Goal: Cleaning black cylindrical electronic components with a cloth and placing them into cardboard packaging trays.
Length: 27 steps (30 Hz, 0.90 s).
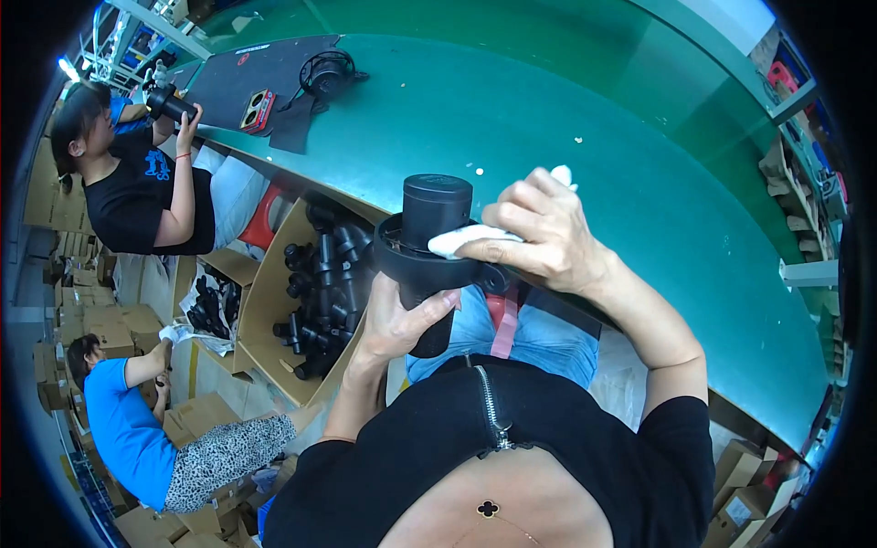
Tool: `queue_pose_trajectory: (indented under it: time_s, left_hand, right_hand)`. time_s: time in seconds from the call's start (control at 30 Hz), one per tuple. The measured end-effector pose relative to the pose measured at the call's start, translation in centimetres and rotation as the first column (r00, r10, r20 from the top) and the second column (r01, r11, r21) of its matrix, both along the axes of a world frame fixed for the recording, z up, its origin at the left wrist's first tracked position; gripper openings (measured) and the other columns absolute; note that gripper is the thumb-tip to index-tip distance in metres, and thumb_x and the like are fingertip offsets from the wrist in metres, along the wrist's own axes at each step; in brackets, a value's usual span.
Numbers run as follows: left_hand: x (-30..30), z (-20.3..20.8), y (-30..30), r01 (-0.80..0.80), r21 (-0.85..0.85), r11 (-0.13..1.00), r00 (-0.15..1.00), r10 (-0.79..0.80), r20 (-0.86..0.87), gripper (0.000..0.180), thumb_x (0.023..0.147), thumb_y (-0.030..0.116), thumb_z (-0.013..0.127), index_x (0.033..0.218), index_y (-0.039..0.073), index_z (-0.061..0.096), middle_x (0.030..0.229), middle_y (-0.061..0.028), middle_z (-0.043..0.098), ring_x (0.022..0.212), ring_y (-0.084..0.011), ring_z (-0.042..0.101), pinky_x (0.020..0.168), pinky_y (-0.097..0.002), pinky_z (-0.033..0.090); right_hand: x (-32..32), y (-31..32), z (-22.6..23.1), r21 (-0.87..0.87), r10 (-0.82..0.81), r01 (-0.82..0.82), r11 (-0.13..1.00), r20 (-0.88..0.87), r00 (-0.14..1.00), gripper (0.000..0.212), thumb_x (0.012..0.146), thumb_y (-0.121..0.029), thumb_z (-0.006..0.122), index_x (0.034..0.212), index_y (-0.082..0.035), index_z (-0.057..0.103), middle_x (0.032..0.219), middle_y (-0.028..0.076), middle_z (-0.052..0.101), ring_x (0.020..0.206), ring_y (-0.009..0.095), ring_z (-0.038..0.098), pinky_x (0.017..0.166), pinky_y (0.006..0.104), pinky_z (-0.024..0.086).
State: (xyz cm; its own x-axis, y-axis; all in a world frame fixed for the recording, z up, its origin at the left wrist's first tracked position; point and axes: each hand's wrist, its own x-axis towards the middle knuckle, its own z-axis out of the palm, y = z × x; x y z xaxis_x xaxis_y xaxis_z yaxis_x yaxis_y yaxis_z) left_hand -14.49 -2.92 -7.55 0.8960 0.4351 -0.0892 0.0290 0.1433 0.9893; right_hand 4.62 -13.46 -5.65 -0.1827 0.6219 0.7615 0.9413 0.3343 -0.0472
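One collared black cylinder (pixel 438 208), one white cloth (pixel 461 239) and one clover-shaped pendant (pixel 489 509) show.

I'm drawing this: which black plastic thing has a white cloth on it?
The wide-ringed black piece in the wearer's left hand: the right hand holds the cloth against it. Pieces in the box show none.

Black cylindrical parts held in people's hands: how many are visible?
2: one black part in the wearer's left hand, a second part held by the co-worker in black at upper left. Others may be hidden; what the co-worker in blue handles is unclear.
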Motion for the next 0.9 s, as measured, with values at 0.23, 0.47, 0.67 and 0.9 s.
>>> queue_pose_trajectory:
  time_s: [0.23, 0.47, 0.67, 0.9]
  left_hand:
    - [0.3, -0.2, 0.1, 0.013, 0.019, 1.0, 1.0, -0.014, 0.023, 0.032, 0.079, 0.013, 0.066, 0.104, -0.003, 0.055, 0.082, -0.0073, 0.061, 0.076, -0.014, 0.06, 0.07, -0.0288, 0.049]
    - [0.4, -0.4, -0.1, -0.006, 0.001, 1.0, 1.0, 0.006, -0.004, 0.029, 0.08, 0.013, 0.066, 0.102, -0.003, 0.056, 0.081, -0.007, 0.061, 0.076, -0.0141, 0.06, 0.069, -0.0285, 0.049]
    - [0.2, -0.8, 0.2, 0.015, 0.016, 1.0, 1.0, -0.015, -0.002, 0.027, 0.081, 0.012, 0.066, 0.101, -0.003, 0.056, 0.081, -0.0069, 0.061, 0.075, -0.0139, 0.06, 0.069, -0.0284, 0.049]
    - [0.5, -0.8, 0.7, 0.01, 0.018, 1.0, 0.999, -0.01, 0.031, 0.027, 0.081, 0.011, 0.067, 0.101, -0.003, 0.056, 0.081, -0.0072, 0.061, 0.074, -0.0139, 0.06, 0.068, -0.0283, 0.049]
  right_hand:
    - [0.1, 0.2, -0.2, 0.017, -0.042, 0.042, 0.999, -0.002, 0.999, 0.024, 0.07, -0.017, 0.063, 0.093, -0.021, 0.071, 0.075, -0.002, 0.055, 0.066, 0.014, 0.049, 0.058, 0.0305, 0.033]
    - [0.9, 0.7, 0.4, 0.006, -0.087, 0.087, 0.996, 0.042, 0.995, 0.027, 0.07, -0.017, 0.063, 0.096, -0.021, 0.07, 0.076, -0.002, 0.055, 0.066, 0.015, 0.049, 0.058, 0.031, 0.033]
    - [0.3, 0.3, -0.4, -0.047, 0.006, -0.006, 0.999, 0.013, 1.0, 0.026, 0.079, -0.019, 0.058, 0.104, -0.022, 0.067, 0.074, -0.004, 0.049, 0.066, 0.013, 0.046, 0.058, 0.0302, 0.032]
    - [0.8, 0.7, 0.1, -0.04, -0.033, 0.036, 0.999, 0.063, 0.997, 0.024, 0.073, -0.017, 0.062, 0.096, -0.021, 0.069, 0.074, -0.002, 0.053, 0.065, 0.015, 0.046, 0.059, 0.0314, 0.032]
